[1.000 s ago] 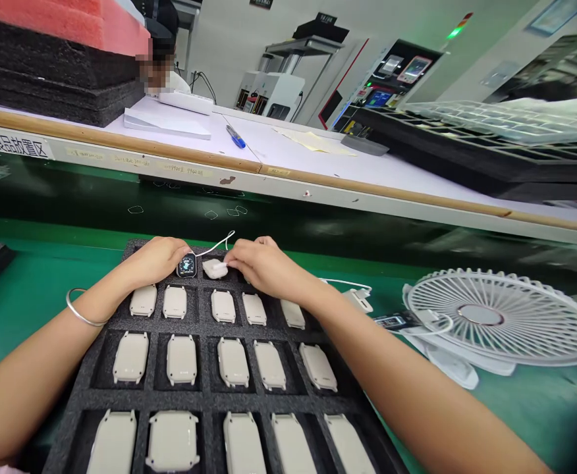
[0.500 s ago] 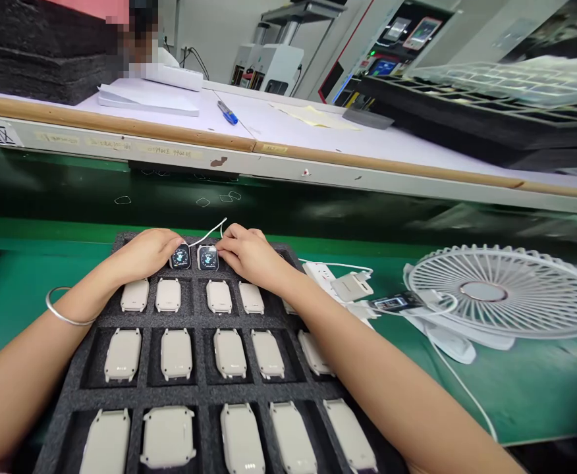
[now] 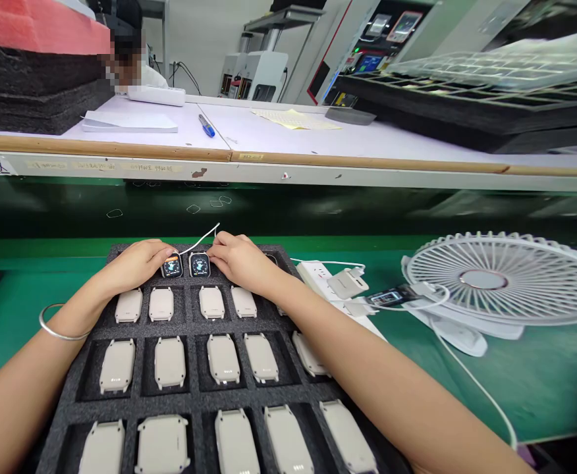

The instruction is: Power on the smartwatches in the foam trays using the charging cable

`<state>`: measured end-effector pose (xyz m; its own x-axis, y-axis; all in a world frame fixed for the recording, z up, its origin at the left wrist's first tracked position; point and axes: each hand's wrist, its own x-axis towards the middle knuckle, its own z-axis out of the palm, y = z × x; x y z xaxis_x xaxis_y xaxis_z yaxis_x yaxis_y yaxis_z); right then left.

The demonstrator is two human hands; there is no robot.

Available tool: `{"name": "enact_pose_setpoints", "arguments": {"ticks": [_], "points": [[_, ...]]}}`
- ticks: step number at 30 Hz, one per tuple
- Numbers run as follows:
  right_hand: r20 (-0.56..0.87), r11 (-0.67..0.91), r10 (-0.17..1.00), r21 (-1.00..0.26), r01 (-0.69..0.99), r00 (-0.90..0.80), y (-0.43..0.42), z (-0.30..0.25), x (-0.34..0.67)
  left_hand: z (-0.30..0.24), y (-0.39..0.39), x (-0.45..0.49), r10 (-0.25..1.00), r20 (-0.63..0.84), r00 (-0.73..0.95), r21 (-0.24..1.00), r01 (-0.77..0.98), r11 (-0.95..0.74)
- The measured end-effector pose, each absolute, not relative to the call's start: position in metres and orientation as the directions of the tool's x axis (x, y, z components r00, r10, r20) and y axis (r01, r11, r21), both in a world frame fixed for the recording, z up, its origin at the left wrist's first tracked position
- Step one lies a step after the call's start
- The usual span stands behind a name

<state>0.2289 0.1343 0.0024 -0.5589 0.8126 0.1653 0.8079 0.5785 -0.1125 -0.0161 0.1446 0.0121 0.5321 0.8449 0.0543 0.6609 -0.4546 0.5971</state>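
Note:
Two smartwatch bodies with lit round-faced displays, a left watch (image 3: 172,266) and a right watch (image 3: 199,264), lie side by side in the top row of a black foam tray (image 3: 199,397). My left hand (image 3: 137,263) has its fingertips at the left watch, and my right hand (image 3: 239,258) touches the right watch's edge. A thin white cable (image 3: 199,240) rises between them. Cream watch bodies (image 3: 223,359) lie back-up in the other foam compartments. A bangle (image 3: 60,327) circles my left wrist.
A power strip (image 3: 314,276) with a white plug and a white desk fan (image 3: 481,280) lie on the green mat (image 3: 516,388) to the right. Beyond stands a white bench with a blue pen (image 3: 207,125). A co-worker's white sleeve (image 3: 153,79) shows behind it.
The cream body under my right hand one second ago now lies display-up and lit beside the other watch. The view has tilted, and everything appears shifted in the frame.

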Motion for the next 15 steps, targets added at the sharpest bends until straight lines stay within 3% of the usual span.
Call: {"name": "enact_pose_setpoints", "arguments": {"ticks": [4,10,13,15], "points": [[0.148,0.574,0.816,-0.091,0.814,-0.559,0.133,0.005,0.227,0.012,0.144,-0.017,0.869,0.080,0.488,0.665,0.623,-0.411],[0.130,0.485,0.863,0.051,0.873,-0.488,0.128,0.011,0.216,0.005,0.145,-0.018,0.972,0.097,0.215,0.802,0.561,-0.205],[0.200,0.403,0.885,0.119,0.907,-0.420,0.124,0.015,0.212,0.011,0.145,-0.017,0.974,0.207,0.087,0.866,0.447,-0.224],[0.261,0.385,0.880,0.099,0.918,-0.397,0.120,0.020,0.214,0.022,0.142,-0.021,0.972,0.236,-0.007,0.920,0.323,-0.221]]}}
